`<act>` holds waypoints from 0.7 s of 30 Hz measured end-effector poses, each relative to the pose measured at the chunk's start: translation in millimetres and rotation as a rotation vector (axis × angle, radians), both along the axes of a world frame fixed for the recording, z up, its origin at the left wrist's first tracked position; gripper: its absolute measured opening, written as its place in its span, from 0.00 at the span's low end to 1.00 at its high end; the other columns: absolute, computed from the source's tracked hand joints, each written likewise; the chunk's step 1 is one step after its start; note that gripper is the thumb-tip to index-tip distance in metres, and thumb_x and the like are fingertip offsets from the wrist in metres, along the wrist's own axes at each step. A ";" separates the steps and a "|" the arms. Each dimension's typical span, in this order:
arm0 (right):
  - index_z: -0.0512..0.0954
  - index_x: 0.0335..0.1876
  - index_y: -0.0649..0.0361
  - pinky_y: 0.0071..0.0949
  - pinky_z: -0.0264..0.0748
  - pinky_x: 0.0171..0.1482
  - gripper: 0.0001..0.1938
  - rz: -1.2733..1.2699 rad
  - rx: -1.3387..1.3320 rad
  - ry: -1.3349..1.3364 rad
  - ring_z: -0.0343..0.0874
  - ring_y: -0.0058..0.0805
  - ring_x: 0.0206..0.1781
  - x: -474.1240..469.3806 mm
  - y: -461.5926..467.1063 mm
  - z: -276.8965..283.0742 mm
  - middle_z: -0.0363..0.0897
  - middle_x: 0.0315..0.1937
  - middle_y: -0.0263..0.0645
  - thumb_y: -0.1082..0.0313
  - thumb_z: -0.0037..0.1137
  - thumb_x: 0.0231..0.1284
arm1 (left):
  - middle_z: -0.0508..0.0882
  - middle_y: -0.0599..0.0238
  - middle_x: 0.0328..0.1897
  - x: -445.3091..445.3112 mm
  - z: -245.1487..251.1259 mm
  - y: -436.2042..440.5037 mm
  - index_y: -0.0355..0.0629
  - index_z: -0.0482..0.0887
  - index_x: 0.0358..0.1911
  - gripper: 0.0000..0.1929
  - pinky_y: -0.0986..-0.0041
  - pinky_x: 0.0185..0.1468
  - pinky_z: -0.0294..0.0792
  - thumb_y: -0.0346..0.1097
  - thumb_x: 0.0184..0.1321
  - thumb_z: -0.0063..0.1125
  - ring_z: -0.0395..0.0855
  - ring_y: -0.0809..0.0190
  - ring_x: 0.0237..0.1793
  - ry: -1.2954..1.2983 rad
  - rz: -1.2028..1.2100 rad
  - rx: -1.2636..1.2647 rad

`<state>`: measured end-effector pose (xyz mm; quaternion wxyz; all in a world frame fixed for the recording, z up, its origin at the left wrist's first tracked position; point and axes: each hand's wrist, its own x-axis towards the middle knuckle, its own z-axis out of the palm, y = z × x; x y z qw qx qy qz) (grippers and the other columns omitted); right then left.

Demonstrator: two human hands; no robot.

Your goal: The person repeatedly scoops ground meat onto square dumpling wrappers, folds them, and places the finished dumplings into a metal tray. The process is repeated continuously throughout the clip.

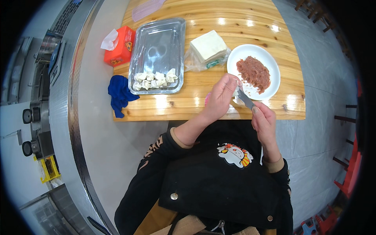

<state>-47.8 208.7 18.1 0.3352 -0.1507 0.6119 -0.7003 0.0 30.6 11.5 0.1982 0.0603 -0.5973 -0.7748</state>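
Observation:
My left hand (pixel 222 95) is closed around a small white dough wrapper (pixel 236 92), mostly hidden by the fingers. In my right hand (pixel 263 119) is a flat metal spreader (pixel 245 99), its far end touching the wrapper. Just beyond both hands, a white plate (pixel 275 69) holds a mound of raw minced meat (pixel 254 73). A stack of square dough wrappers (pixel 209 45) rests on a clear plastic bag (pixel 192 62) left of the plate. Several folded wontons (pixel 153 80) lie along the near end of a metal tray (pixel 157 44).
A red tissue box (pixel 120 48) stands left of the tray, with a blue cloth (pixel 119 92) by the wooden table's (pixel 188 110) left edge. A pink object (pixel 207 98) is partly behind my left hand. A pale purple slatted item (pixel 147 9) lies at the far edge.

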 end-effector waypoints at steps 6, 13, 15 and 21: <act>0.75 0.50 0.67 0.12 0.50 0.16 0.13 0.095 0.015 -0.084 0.54 0.08 0.14 6.6 1.4 1.9 0.62 0.15 0.20 0.67 0.47 0.68 | 0.74 0.62 0.34 -3.4 -2.2 4.3 0.44 0.68 0.39 0.14 0.70 0.47 0.68 0.44 0.73 0.31 0.74 0.64 0.36 0.097 0.059 0.419; 0.75 0.49 0.68 0.14 0.51 0.16 0.12 0.007 -0.138 -0.281 0.53 0.10 0.11 9.0 -1.7 2.6 0.60 0.12 0.22 0.68 0.46 0.67 | 0.74 0.62 0.35 8.2 -2.3 9.5 0.43 0.68 0.41 0.14 0.80 0.32 0.67 0.45 0.73 0.33 0.72 0.67 0.32 0.088 0.077 0.120; 0.75 0.48 0.69 0.14 0.51 0.15 0.12 0.018 -0.146 -0.289 0.52 0.10 0.10 6.9 -0.7 4.2 0.60 0.11 0.22 0.68 0.46 0.67 | 0.76 0.64 0.34 9.7 -1.5 8.5 0.41 0.72 0.41 0.11 0.78 0.33 0.67 0.40 0.71 0.38 0.74 0.67 0.31 0.148 0.112 -0.098; 0.76 0.47 0.69 0.14 0.49 0.15 0.12 0.088 0.010 -0.095 0.52 0.09 0.10 -14.2 17.4 8.7 0.61 0.11 0.22 0.69 0.46 0.67 | 0.77 0.58 0.32 14.3 3.0 -10.8 0.37 0.76 0.37 0.09 0.70 0.39 0.70 0.34 0.67 0.45 0.77 0.59 0.33 0.095 -0.016 -0.500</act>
